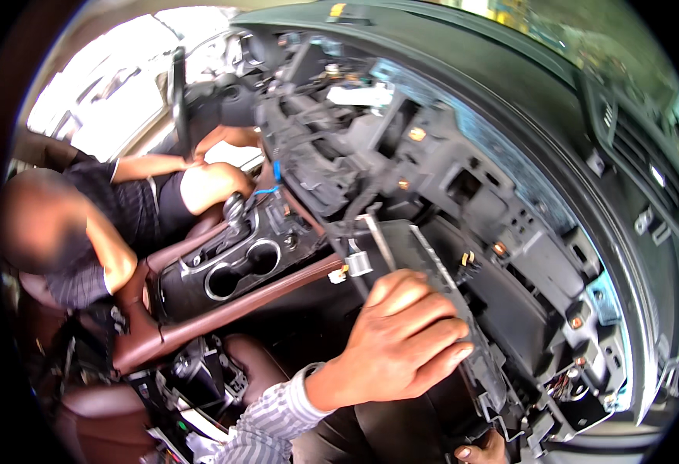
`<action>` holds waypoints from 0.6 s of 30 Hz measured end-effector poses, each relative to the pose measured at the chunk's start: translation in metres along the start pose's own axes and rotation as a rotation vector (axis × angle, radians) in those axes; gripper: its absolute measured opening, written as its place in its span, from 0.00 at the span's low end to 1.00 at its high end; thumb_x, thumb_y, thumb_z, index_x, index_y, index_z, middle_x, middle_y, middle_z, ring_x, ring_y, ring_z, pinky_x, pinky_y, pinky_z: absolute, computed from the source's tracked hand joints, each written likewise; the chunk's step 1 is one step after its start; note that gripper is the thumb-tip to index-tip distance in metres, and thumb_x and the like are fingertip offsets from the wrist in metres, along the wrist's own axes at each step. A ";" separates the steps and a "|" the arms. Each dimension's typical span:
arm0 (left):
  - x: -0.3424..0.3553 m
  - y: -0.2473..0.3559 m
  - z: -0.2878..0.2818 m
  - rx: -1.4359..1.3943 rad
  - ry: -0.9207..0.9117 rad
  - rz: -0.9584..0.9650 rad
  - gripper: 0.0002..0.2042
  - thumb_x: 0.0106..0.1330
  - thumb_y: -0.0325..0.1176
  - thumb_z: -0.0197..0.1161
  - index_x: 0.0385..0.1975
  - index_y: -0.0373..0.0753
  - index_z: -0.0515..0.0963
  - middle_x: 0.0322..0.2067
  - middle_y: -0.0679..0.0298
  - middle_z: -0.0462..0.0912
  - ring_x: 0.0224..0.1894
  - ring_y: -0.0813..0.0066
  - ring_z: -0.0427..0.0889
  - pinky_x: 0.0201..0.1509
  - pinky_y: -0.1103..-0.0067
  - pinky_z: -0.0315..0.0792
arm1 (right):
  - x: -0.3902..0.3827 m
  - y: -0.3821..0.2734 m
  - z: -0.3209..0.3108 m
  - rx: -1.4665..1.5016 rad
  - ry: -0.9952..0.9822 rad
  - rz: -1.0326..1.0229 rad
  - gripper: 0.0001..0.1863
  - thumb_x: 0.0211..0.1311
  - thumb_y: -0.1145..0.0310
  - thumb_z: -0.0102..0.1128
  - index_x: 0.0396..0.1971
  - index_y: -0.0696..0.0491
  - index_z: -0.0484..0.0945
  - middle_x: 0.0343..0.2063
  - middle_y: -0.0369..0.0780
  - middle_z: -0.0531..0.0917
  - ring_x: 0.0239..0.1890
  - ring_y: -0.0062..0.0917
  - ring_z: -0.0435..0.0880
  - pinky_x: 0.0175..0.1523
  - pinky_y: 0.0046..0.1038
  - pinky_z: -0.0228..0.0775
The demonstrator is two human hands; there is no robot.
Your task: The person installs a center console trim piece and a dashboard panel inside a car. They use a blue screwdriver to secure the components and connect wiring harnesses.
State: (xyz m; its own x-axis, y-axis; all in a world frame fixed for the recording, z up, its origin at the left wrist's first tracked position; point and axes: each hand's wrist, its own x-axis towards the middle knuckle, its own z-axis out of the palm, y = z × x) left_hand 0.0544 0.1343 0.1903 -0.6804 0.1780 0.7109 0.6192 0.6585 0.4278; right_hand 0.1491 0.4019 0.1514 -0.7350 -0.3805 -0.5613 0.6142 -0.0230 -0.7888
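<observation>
I am inside a car, facing a stripped dashboard frame. My left hand, in a striped sleeve, is clamped over the edge of a long black plastic panel that lies tilted against the frame. A metal bracket and a small white connector sit at the panel's upper end. Only the fingers of my right hand show at the bottom edge, curled on the panel's lower end.
A person in a dark striped shirt sits at the left and reaches under the steering wheel. Between us are the centre console with two cup holders and the gear lever. The dark dashboard top curves overhead.
</observation>
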 end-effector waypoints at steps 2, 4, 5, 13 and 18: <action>-0.004 -0.001 0.006 -0.087 0.091 -0.030 0.07 0.61 0.35 0.70 0.31 0.39 0.84 0.34 0.65 0.83 0.40 0.63 0.80 0.62 0.57 0.69 | -0.002 0.001 0.009 0.100 0.042 -0.031 0.24 0.54 0.65 0.74 0.48 0.58 0.77 0.36 0.32 0.80 0.37 0.17 0.77 0.41 0.22 0.69; -0.011 0.000 0.010 -0.131 0.297 -0.057 0.08 0.64 0.34 0.66 0.36 0.36 0.84 0.41 0.59 0.83 0.48 0.57 0.81 0.62 0.56 0.69 | -0.001 0.002 0.002 0.114 0.028 -0.069 0.28 0.52 0.69 0.71 0.54 0.58 0.73 0.44 0.36 0.78 0.45 0.21 0.75 0.50 0.24 0.68; -0.011 -0.002 0.010 -0.131 0.420 -0.063 0.09 0.65 0.33 0.64 0.38 0.35 0.83 0.43 0.55 0.83 0.51 0.55 0.81 0.62 0.57 0.69 | 0.001 0.020 -0.015 0.118 0.054 -0.098 0.30 0.52 0.69 0.70 0.56 0.58 0.71 0.47 0.37 0.78 0.47 0.22 0.75 0.51 0.24 0.67; -0.121 -0.062 0.094 -1.226 1.023 -1.270 0.12 0.79 0.38 0.48 0.50 0.40 0.76 0.47 0.65 0.82 0.50 0.76 0.79 0.56 0.74 0.69 | 0.019 0.016 -0.014 0.213 0.035 -0.370 0.40 0.51 0.64 0.69 0.66 0.57 0.68 0.60 0.44 0.78 0.60 0.39 0.78 0.64 0.44 0.72; -0.111 -0.073 0.129 -1.499 0.874 -1.313 0.11 0.79 0.38 0.48 0.46 0.39 0.75 0.37 0.65 0.81 0.39 0.74 0.81 0.46 0.74 0.75 | 0.015 0.012 -0.022 0.251 0.054 -0.333 0.39 0.50 0.64 0.72 0.65 0.58 0.69 0.58 0.44 0.79 0.59 0.40 0.79 0.65 0.43 0.73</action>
State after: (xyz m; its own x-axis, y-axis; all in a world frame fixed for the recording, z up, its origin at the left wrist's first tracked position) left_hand 0.0341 0.1607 0.0083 -0.8218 -0.3460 -0.4527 0.1336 -0.8894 0.4372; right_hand 0.1388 0.4167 0.1284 -0.9150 -0.2655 -0.3038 0.3869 -0.3633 -0.8476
